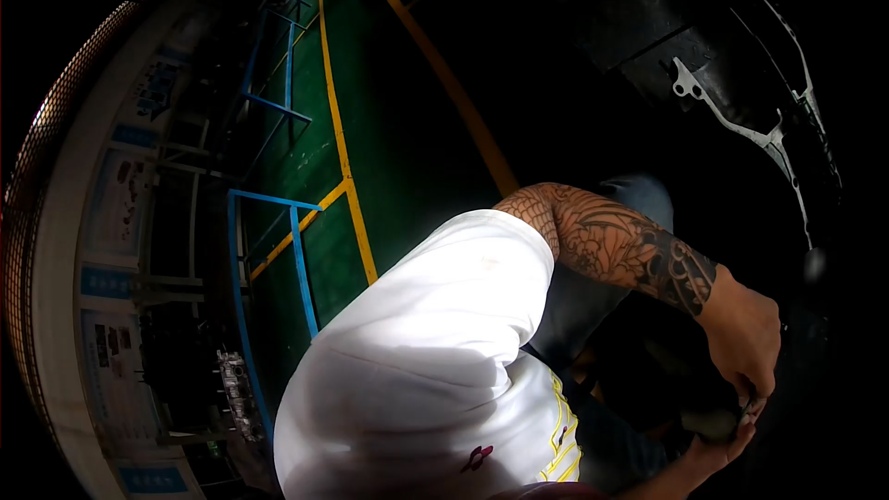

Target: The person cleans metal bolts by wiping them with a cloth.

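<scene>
My left hand (pixel 745 333), at the end of a tattooed forearm, is closed, its fingers bent down. My right hand (pixel 718 454) reaches in from the bottom edge and is closed too. The fingertips of both hands meet at the lower right. Whatever lies between them is too small and dark to make out. Just beside the fingers is a dim, olive-grey patch (pixel 713 423) whose kind I cannot tell. My white shirt sleeve (pixel 417 315) fills the lower middle of the view.
Pale metal bracket-like parts (pixel 769 139) stand out from the dark at upper right. Blue metal frames (pixel 294 213) line a green floor (pixel 370 130) with yellow stripes. At left are wall posters (pixel 116 194) and a cast metal part (pixel 238 393). Much of the right side is dark.
</scene>
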A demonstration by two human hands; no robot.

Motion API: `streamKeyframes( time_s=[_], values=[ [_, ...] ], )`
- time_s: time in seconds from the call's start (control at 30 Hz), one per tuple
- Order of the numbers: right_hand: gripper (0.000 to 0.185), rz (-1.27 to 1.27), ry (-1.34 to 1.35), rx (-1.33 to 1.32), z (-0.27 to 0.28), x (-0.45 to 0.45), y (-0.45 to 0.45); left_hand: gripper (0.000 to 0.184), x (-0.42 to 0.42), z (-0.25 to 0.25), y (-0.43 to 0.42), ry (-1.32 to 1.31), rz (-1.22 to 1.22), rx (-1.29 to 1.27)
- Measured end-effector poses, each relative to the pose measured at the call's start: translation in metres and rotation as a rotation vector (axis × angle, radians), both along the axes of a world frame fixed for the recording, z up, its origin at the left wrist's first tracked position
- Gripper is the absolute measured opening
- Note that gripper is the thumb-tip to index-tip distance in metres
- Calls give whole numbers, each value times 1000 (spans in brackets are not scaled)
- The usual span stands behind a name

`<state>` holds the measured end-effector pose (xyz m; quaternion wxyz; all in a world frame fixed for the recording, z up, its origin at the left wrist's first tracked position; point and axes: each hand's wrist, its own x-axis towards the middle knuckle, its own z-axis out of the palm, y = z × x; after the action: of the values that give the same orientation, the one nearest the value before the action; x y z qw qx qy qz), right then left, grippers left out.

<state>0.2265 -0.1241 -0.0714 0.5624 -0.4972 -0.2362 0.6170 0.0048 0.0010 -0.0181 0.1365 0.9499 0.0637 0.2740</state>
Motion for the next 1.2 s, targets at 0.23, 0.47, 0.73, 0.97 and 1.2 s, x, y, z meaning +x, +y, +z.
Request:
streamKeyframes(
  time_s=[0.23,0.47,0.73,0.97,1.2],
  values=[
    [65,106,-38,40,10,-7,-3,27,7,-8,2,149,53,63],
    [65,13,-24,-17,19,-11,-6,38,0,6,0,28,-10,59],
    [64,114,-67,50,22,-15,-2,36,-5,10,-4,184,19,54],
    [59,90,-105,16,5,7,-7,34,-3,7,-1,60,-27,-39],
    [57,76,60,-9,9,3,-9,23,-8,13,-1,-140,29,-108]
  ],
)
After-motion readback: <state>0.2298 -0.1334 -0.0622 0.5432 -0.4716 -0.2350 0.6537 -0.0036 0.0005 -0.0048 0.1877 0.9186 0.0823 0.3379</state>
